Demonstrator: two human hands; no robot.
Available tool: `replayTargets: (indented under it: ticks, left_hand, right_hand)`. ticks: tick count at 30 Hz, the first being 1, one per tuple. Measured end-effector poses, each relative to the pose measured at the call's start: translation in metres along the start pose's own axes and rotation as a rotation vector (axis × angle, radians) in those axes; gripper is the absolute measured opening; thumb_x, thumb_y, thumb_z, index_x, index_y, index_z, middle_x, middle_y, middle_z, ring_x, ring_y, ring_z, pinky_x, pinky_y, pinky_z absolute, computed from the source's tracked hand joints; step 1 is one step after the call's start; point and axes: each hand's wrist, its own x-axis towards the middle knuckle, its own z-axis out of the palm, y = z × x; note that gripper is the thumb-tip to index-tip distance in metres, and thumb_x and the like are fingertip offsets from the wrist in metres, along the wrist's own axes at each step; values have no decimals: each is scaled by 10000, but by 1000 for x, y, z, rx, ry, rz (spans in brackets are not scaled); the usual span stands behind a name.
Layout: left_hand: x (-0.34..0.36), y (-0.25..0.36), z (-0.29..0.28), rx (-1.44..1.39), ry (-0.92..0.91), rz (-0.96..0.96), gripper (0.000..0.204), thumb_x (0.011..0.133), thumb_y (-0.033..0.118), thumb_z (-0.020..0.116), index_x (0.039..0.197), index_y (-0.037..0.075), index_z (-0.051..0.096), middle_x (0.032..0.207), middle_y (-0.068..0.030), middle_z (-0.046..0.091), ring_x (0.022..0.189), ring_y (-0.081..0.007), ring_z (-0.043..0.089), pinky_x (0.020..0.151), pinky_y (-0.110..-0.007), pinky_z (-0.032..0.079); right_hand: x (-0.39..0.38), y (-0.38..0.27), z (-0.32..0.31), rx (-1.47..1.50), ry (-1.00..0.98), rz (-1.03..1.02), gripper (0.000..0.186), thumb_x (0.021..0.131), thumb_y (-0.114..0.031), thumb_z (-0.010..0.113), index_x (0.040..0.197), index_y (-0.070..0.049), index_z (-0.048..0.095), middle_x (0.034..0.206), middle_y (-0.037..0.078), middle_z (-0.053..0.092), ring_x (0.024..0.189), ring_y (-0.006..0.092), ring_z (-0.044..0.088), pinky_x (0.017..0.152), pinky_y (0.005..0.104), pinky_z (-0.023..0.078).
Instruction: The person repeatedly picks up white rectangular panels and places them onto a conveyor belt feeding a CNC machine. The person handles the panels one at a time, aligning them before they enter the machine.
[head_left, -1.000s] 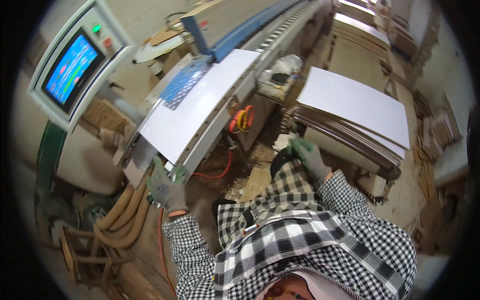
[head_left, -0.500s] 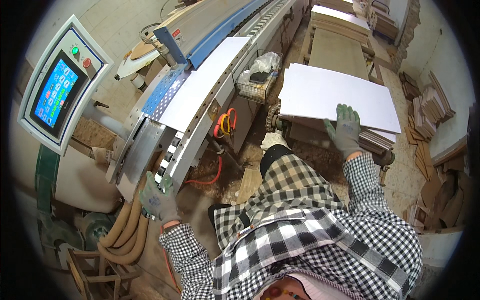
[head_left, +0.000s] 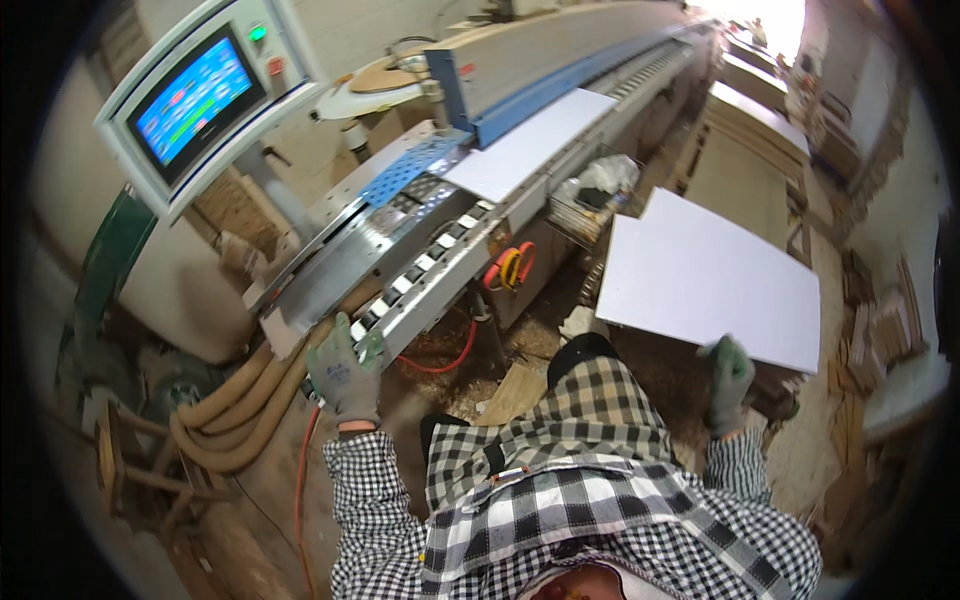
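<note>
Far left: control screen (head_left: 195,100), angled inward, presumably for easy reading. Left hand (head_left: 345,372): gloved, fingers loosely spread, holding nothing; set at the near end of the roller rail (head_left: 425,268), likely for steadiness. Farther along, white panel (head_left: 530,145) lies flat beside the blue beam (head_left: 520,115); the rail probably carries its near side. Right hand (head_left: 728,378): gloved, fingers curled on the near edge of the white board (head_left: 710,275) at right; this grip probably holds that edge up. Underside mostly hidden.
</note>
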Motion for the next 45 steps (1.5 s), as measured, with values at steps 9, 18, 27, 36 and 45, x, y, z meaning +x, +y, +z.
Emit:
replayTargets:
  ticks: [9,18,27,36,45]
  left_hand:
    - [-1,6,-2,-65,107,36,634,921,526,622,1378,89,587,1188,-101,687,1097,-290,620,1097,-520,368]
    - [-23,3,-35,-312,118,186,807,891,575,653,1510,102,440,1352,-188,571,1281,-369,510,1147,-562,315]
    - [-82,36,-74,-366,-116,385,904,848,734,601,1497,122,459,1488,-167,447,1398,-406,376,1166,-617,253]
    - [-103,-32,-66,-232,163,20,584,907,433,701,1362,82,601,1395,-156,588,1333,-392,500,1142,-559,341]
    - [-62,-77,-41,-115,183,-106,617,903,504,689,1377,121,599,1413,-91,587,1351,-324,496,1191,-513,309]
  right_hand:
    - [28,149,-58,879,252,565,452,920,-259,728,1320,-103,586,1057,78,679,756,199,631,665,351,554]
    - [6,191,-78,108,-98,-80,640,855,-42,666,1460,5,465,1371,138,580,1166,211,611,981,348,531]
    - [15,-12,132,290,-707,-167,606,822,74,608,1410,74,464,1339,223,593,1253,289,589,1076,376,496]
    - [26,-65,309,1005,-1187,104,490,926,128,483,1395,-12,502,1134,98,673,993,190,671,876,339,557]
    - [25,-52,255,941,-1201,573,457,1078,-338,495,1401,-16,524,1285,107,640,1120,208,641,998,350,506]
